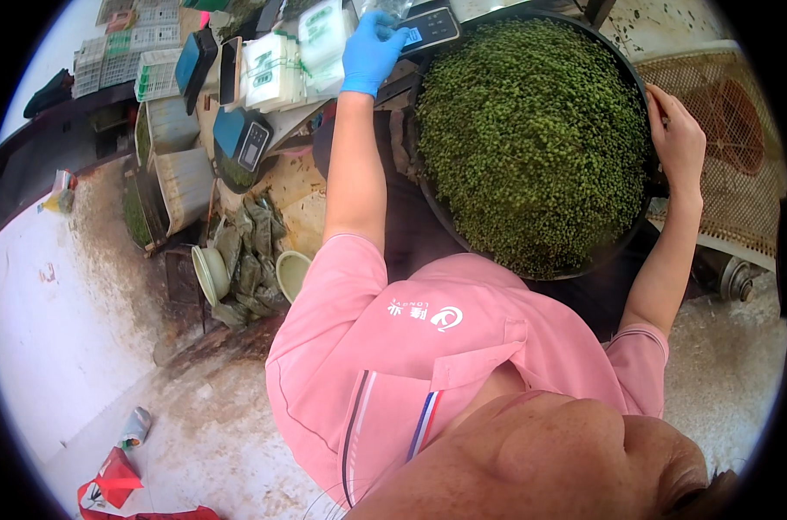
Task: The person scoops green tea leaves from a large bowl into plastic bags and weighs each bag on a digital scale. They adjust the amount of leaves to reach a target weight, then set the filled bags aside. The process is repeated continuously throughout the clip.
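My left hand [373,55], in a blue glove, is at the top of the view with its fingers curled together. They meet a clear plastic bag [388,8], beside a dark digital scale [434,29]; the fingertips are partly hidden. A large round black basin [622,62], heaped with small green peppercorn-like berries [532,143], stands in front of me. My bare right hand [678,137] is closed over the basin's right rim, fingers on the edge. Stacks of printed plastic bags [274,71] lie left of my gloved hand.
A woven mesh tray [730,186] is right of the basin. To the left are a second scale [242,139], white plastic crates [157,74], a pale bowl [210,275] and crumpled dark sacking [253,256]. A red bag [116,478] lies at lower left.
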The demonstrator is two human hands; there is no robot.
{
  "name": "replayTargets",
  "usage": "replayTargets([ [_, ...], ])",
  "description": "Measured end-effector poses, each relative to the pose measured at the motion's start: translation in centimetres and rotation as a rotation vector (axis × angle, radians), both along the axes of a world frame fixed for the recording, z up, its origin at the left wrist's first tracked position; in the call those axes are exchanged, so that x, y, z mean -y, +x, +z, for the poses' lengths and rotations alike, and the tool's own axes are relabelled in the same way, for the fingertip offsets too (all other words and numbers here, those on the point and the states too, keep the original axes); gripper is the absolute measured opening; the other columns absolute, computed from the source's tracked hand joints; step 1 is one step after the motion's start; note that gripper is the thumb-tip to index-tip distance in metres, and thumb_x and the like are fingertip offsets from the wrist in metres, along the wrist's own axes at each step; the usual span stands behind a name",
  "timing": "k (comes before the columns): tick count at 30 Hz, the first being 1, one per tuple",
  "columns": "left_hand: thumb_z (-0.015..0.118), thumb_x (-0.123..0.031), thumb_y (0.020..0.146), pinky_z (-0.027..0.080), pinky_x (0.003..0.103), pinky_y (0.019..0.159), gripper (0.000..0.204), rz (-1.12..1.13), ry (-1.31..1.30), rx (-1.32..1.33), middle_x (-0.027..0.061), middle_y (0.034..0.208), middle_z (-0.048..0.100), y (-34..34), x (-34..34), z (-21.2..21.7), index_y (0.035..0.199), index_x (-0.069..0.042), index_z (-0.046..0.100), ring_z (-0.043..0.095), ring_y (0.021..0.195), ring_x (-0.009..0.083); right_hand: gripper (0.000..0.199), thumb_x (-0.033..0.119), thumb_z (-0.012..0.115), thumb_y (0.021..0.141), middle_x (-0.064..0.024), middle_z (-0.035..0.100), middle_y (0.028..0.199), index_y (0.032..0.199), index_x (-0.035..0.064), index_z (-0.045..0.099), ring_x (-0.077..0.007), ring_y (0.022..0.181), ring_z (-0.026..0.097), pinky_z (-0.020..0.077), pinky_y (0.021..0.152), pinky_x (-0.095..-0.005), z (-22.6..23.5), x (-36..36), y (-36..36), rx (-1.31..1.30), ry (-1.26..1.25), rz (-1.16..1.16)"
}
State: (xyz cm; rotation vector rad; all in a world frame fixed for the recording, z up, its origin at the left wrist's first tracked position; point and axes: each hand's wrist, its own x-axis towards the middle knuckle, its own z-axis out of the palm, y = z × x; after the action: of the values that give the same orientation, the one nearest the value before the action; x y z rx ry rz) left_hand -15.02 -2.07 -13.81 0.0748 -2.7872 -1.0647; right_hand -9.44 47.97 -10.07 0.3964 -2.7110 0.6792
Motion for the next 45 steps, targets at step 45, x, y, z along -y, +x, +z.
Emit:
replayTargets([
  [45,0.066,-0.012,0.085,0.056,0.038,0.064,0.033,-0.997,-0.538,-0.344,0.007,0.088,0.07,6.1,-23.8,19.2,0.117,-0.02,0.066,0.07,0.078,0.0282,0.04,0.007,0.081,0.08,-0.01,0.073,0.111,0.119,0.0043,0.071,-0.0244,0.102,0.07,0.0536,0.09,-0.033,5.8,7.0,3.6,0.038,-0.635,0.145],
])
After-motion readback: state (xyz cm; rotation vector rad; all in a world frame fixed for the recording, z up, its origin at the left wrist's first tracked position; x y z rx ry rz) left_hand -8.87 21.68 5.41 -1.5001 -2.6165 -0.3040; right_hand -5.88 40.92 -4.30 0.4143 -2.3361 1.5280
